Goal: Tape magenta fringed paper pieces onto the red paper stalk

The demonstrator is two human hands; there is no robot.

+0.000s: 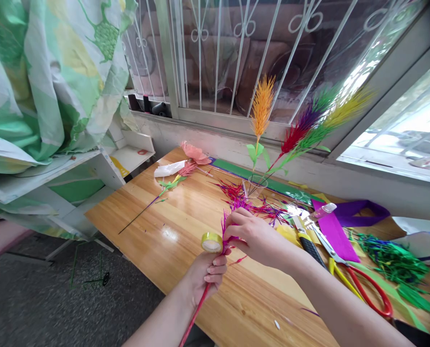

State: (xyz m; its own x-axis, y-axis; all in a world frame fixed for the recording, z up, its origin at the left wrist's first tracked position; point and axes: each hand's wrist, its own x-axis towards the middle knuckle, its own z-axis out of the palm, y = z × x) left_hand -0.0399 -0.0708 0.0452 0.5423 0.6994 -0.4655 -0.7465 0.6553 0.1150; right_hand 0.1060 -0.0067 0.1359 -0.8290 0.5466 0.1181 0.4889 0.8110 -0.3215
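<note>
My left hand (207,272) is wrapped around the red stem (196,313) of a magenta bristly paper flower spike (225,222). A roll of clear yellowish tape (212,237) sits at the top of that hand, beside the stem. My right hand (249,233) is closed at the spike's lower part, fingers curled against the magenta bristles. Exactly what its fingertips pinch is hidden. Behind the spike, loose red and purple paper slivers (273,210) are scattered on the wooden table (186,212).
Finished spikes, including an orange one (262,108), stand in a clear cup (257,185) by the window. Red-handled scissors (372,289), a black-and-yellow cutter (311,248), purple paper (336,233) and green shreds (392,260) lie right. A pink flower (188,168) lies back left.
</note>
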